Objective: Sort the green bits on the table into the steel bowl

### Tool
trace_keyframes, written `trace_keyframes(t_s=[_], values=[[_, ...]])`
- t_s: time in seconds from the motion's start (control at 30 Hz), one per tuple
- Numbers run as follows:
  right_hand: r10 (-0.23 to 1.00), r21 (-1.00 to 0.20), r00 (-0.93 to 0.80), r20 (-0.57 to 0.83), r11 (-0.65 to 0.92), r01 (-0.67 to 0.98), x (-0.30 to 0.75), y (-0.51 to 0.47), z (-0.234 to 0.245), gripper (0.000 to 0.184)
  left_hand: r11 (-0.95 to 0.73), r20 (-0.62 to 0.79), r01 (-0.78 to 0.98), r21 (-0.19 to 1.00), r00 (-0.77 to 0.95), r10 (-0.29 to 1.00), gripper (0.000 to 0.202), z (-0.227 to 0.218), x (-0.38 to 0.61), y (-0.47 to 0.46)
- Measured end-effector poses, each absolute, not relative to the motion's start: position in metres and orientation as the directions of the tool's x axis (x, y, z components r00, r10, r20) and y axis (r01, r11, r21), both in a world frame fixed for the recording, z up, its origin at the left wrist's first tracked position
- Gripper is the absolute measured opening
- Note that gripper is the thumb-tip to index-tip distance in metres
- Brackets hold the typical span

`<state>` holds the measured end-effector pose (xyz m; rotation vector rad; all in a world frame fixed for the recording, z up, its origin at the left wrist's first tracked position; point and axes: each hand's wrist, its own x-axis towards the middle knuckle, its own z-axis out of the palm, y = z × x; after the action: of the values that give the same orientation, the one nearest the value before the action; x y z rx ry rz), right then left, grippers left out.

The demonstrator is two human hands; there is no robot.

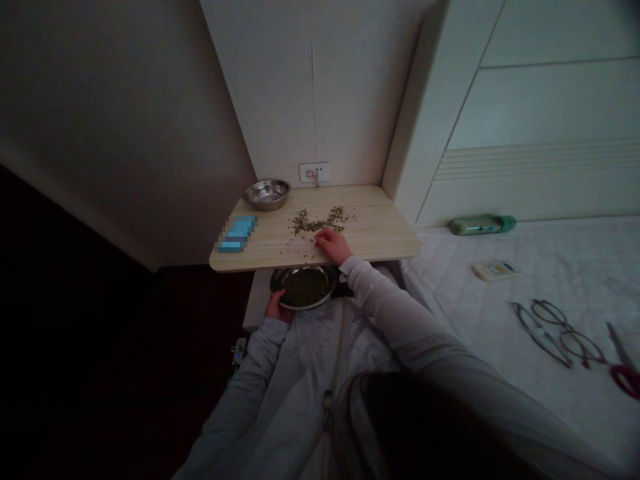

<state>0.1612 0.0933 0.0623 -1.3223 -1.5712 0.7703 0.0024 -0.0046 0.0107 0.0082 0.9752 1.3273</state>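
Right hand [334, 244] resting fingers-down on counter [380, 233], loosely curled, grip contents unclear. Scattered green beans [320, 220] just beyond fingertips, strung left-right. Left hand [277, 308] clamped on rim of bean-filled bowl [305, 287], below counter's near edge. Empty bowl [267, 193] far left.

I see an empty steel bowl [267, 193] by the socket [315, 172], blue packet [238, 234], glasses [557, 331], scissors [624, 367], remote [495, 270], green bottle [482, 225] on bed.
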Motion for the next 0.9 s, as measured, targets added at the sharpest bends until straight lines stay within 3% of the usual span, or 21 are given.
trace_keyframes(t_s=[0.23, 0.9], values=[[0.960, -0.843, -0.021, 0.280, 0.257, 0.472, 0.1593, 0.0909, 0.0646, 0.011, 0.295, -0.575, -0.801, 0.521, -0.074, 0.815, 0.017, 0.0090, 0.0024, -0.0031], [0.976, -0.876, -0.095, 0.197, 0.218, 0.430, 0.1612, 0.0916, 0.0644, 0.011, 0.281, -0.559, -0.788, 0.547, -0.094, 0.823, 0.014, 0.0062, 0.0013, -0.0024]])
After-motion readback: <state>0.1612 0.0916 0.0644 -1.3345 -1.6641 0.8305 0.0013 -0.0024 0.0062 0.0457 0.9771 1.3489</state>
